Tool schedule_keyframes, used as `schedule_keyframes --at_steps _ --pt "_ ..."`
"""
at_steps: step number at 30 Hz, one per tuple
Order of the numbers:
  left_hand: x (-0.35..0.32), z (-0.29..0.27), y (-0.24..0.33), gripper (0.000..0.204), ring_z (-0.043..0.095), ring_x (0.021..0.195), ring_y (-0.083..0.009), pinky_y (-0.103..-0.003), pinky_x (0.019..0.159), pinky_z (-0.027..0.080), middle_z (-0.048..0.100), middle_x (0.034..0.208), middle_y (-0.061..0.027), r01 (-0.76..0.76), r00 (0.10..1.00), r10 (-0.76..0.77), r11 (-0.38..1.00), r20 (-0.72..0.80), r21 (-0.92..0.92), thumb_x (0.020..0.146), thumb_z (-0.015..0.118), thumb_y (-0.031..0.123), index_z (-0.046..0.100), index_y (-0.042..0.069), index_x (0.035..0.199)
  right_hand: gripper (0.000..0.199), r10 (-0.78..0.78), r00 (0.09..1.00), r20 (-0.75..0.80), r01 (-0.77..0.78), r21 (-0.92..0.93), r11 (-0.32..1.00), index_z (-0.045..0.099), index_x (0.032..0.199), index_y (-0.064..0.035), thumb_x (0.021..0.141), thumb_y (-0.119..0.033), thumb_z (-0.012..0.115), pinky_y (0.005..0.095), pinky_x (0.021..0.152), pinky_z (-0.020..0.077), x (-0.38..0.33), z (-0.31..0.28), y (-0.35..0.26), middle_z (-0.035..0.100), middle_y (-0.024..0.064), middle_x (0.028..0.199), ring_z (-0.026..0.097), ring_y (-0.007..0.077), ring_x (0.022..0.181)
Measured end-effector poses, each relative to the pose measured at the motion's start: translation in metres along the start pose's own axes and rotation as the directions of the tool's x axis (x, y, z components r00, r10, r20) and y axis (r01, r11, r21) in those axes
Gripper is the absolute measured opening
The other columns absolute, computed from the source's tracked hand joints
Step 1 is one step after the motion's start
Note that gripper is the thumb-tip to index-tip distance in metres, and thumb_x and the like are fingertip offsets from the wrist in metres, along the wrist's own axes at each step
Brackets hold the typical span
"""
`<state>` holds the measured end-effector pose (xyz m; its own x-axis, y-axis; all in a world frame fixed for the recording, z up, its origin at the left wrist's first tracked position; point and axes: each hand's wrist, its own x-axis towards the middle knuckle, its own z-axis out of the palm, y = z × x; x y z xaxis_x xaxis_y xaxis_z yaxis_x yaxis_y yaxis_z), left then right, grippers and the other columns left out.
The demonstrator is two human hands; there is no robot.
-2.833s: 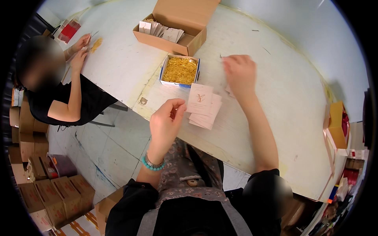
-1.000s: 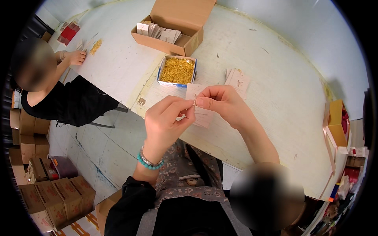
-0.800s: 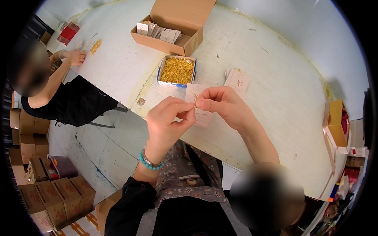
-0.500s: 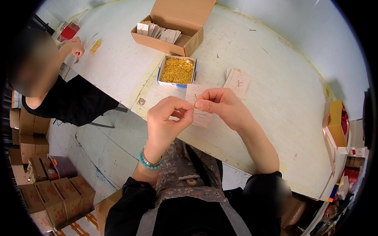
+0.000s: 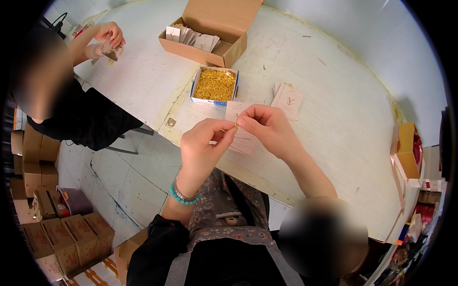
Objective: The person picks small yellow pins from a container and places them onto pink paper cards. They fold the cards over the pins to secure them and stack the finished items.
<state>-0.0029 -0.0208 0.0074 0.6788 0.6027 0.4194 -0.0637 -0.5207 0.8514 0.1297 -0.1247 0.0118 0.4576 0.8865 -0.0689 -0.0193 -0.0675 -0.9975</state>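
My left hand (image 5: 202,145) and my right hand (image 5: 272,131) meet fingertip to fingertip over the near part of the table. Between their pinched thumbs and forefingers is a tiny gold-coloured piece, mostly hidden by the fingers. Beneath them lie pale pink cards (image 5: 244,146), partly covered by my hands. A small stack of similar cards (image 5: 288,101), the top one bearing a thin looped cord or mark, rests just beyond my right hand. Past my left hand stands a small blue and white box (image 5: 205,101) full of small gold-coloured pieces (image 5: 214,86).
An open brown cardboard box (image 5: 191,54) holding upright cards stands farther back on the white table (image 5: 334,143). At the left, a co-worker's hands (image 5: 109,35) hold cards. Cartons (image 5: 78,238) are stacked on the floor. A yellow box (image 5: 405,150) sits at the right edge.
My joined fingertips have shifted very slightly, still pinched together. The co-worker's hands have moved up and right and now hold cards above the table.
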Motion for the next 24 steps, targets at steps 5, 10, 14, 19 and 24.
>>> schedule_keyframes --at_steps 5,10,14,19,24 --pt "-0.002 0.002 -0.002 0.013 0.063 0.059 -0.0112 -0.022 0.052 0.052 0.062 0.068 -0.0054 -0.153 0.987 0.159 0.980 -0.037 0.131 0.071 0.072 -0.005 0.064 0.000 0.080 0.015 -0.021 1.000 -0.003 0.021 -0.029 0.999 0.061 0.087 0.0007 0.089 -0.014 0.060 0.0205 0.067 0.0421 0.000 0.003 0.005 0.059 -0.0024 0.081 0.049 0.0035 0.074" --pt "-0.005 0.003 -0.008 0.010 0.064 0.062 -0.0103 -0.021 0.052 0.051 0.064 0.070 -0.0054 -0.076 0.996 0.076 0.997 -0.044 0.015 0.073 0.071 -0.003 0.063 -0.001 0.078 0.015 -0.041 0.999 0.031 0.042 -0.023 0.999 0.061 0.086 0.0002 0.089 -0.014 0.060 0.0208 0.067 0.0421 0.002 -0.001 0.006 0.059 -0.0028 0.080 0.049 0.0040 0.074" --pt "-0.004 0.004 -0.009 0.008 0.065 0.067 -0.0085 -0.021 0.056 0.051 0.065 0.072 -0.0040 0.190 0.981 -0.194 0.942 0.013 -0.278 0.079 0.069 0.000 0.062 -0.002 0.081 0.012 -0.094 0.995 -0.035 0.089 -0.123 0.988 0.060 0.086 -0.0004 0.088 -0.013 0.059 0.0206 0.065 0.0414 -0.001 0.003 -0.002 0.058 -0.0028 0.079 0.049 0.0038 0.073" --pt "0.009 0.012 -0.017 0.016 0.061 0.065 -0.0083 -0.021 0.055 0.048 0.065 0.075 -0.0036 0.337 0.942 -0.326 0.905 0.085 -0.259 0.082 0.069 0.009 0.060 -0.002 0.088 0.011 -0.262 0.934 -0.242 0.161 -0.368 0.916 0.060 0.084 -0.0003 0.085 -0.012 0.059 0.0217 0.060 0.0414 -0.001 -0.006 -0.007 0.058 -0.0010 0.073 0.049 0.0050 0.067" --pt "0.016 0.017 -0.039 0.022 0.055 0.064 -0.0070 -0.022 0.058 0.046 0.064 0.075 -0.0026 0.236 0.948 -0.294 0.904 0.118 0.355 0.080 0.072 0.016 0.061 -0.002 0.087 0.018 0.099 0.986 -0.133 -0.137 -0.313 0.940 0.062 0.079 0.0016 0.080 -0.016 0.062 0.0250 0.059 0.0446 -0.004 -0.046 -0.023 0.059 0.0026 0.067 0.053 0.0086 0.064"
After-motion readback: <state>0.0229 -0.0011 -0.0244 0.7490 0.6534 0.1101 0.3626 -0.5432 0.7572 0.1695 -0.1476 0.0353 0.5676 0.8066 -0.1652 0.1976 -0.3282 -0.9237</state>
